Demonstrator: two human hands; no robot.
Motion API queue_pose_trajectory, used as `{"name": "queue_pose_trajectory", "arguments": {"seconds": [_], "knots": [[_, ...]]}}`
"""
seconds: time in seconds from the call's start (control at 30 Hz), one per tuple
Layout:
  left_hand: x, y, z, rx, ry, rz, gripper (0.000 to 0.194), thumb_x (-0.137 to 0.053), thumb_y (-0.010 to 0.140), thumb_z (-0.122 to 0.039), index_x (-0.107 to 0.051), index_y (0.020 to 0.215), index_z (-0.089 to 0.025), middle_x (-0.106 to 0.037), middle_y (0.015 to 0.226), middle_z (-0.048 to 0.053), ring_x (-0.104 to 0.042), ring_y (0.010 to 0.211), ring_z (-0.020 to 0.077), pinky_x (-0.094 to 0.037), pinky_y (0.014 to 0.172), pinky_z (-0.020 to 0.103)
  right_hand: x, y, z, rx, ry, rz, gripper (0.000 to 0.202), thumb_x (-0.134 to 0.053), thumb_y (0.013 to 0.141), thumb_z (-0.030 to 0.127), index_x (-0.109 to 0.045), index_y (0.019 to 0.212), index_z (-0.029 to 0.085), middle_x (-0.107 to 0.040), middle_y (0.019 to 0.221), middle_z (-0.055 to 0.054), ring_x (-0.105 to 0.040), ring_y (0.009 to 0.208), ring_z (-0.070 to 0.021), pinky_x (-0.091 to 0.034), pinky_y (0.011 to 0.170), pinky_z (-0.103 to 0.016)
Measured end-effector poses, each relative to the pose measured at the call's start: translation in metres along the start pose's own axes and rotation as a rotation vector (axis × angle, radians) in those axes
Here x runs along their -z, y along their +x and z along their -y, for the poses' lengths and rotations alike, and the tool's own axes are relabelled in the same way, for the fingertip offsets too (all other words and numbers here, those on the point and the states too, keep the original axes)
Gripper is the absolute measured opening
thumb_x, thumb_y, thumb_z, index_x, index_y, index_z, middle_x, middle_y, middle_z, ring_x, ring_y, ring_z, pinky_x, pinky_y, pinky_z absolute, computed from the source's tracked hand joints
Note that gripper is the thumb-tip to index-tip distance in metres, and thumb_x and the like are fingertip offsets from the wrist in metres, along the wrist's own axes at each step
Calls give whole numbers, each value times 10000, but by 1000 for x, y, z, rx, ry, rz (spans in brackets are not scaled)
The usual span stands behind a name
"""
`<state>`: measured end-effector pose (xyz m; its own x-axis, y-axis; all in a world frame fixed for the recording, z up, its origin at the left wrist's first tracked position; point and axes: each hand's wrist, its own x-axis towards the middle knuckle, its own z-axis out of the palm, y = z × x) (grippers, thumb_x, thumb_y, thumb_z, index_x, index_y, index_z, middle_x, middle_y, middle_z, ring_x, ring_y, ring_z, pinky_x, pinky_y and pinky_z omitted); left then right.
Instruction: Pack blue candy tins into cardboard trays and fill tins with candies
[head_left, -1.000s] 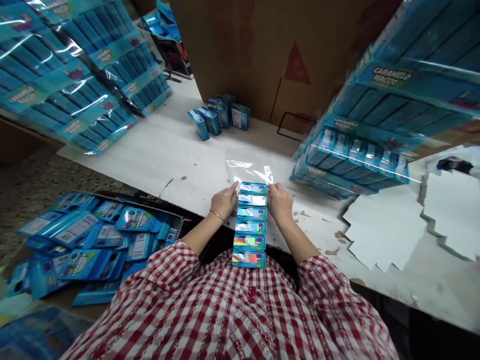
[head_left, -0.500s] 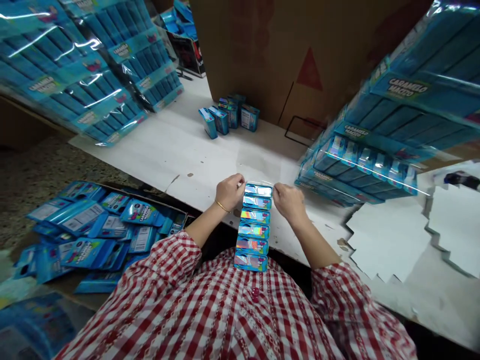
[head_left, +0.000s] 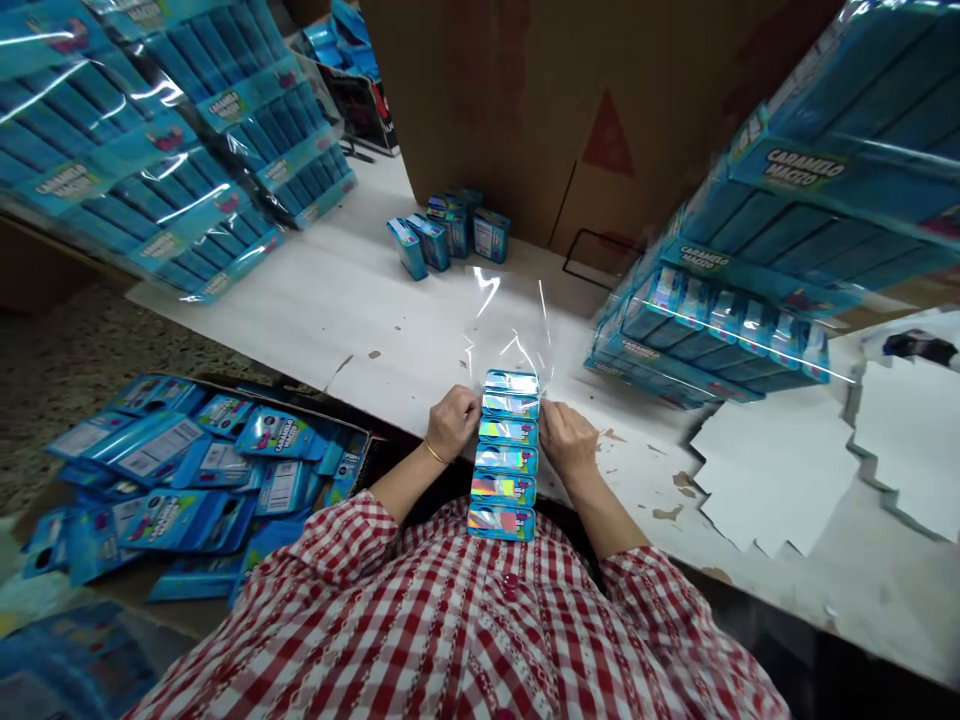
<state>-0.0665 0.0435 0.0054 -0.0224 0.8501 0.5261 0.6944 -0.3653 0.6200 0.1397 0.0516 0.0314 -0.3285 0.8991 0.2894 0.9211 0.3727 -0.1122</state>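
Observation:
A row of several small blue boxes (head_left: 506, 460) with shiny tops runs from my belly out over the table edge. A clear plastic bag (head_left: 510, 315) surrounds the far end of the row and stretches out beyond it. On the left side of the row, my left hand (head_left: 454, 422) is closed, its fingers pinching the bag's edge. Across from it, my right hand (head_left: 568, 436) is closed the same way on the other side. The fingertips of both hands are partly hidden.
Wrapped stacks of blue boxes stand at left (head_left: 150, 170) and right (head_left: 757, 260). A few loose boxes (head_left: 450, 230) sit before a large cardboard box (head_left: 510, 110). Beside me at lower left is a carton of flat blue packs (head_left: 187, 470). White sheets (head_left: 780, 470) lie at right.
Both hands have moved toward my body along the row, drawing the bag's edge with them. The clear plastic now shows spread out past the far end of the boxes.

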Motion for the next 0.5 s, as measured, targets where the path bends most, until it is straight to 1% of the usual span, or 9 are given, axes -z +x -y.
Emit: {"name": "queue_pose_trajectory", "arguments": {"seconds": [0.1,0.2,0.27,0.37,0.5], "knots": [[-6,-4,5,116,87,9,199,-422,858,-266,-428,669,-203,-508,647,-4,-497,598,105,-395,595,218,-7,1,4,-131,-25,92,287,-366,922,259,-634,878,166,-653,784,-68,-528,650,-141,-243,571,-284],[-9,1,11,238,204,81,217,-437,855,-312,-444,670,-200,-504,608,-12,-482,557,110,-356,566,223,-12,7,4,-204,-29,220,263,-404,909,271,-633,830,168,-663,795,-59,-535,644,-140,-210,546,-280],[-9,5,14,270,264,140,262,-415,870,-316,-443,638,-198,-507,588,-2,-486,552,120,-324,546,232,-14,12,3,-226,-30,259,254,-407,909,268,-635,851,173,-670,812,-54,-541,654,-142,-205,546,-276],[-9,5,15,243,314,244,325,-369,895,-294,-448,597,-194,-536,605,30,-515,577,137,-292,532,247,-13,13,2,-180,-37,259,250,-399,908,234,-636,865,168,-675,816,-59,-549,686,-151,-234,573,-275],[-5,-6,10,196,357,381,310,-380,904,-307,-514,648,-193,-579,669,48,-524,578,148,-278,516,256,-11,1,0,-56,-58,203,244,-431,880,201,-624,736,156,-654,734,-66,-538,694,-160,-274,633,-282]]}}
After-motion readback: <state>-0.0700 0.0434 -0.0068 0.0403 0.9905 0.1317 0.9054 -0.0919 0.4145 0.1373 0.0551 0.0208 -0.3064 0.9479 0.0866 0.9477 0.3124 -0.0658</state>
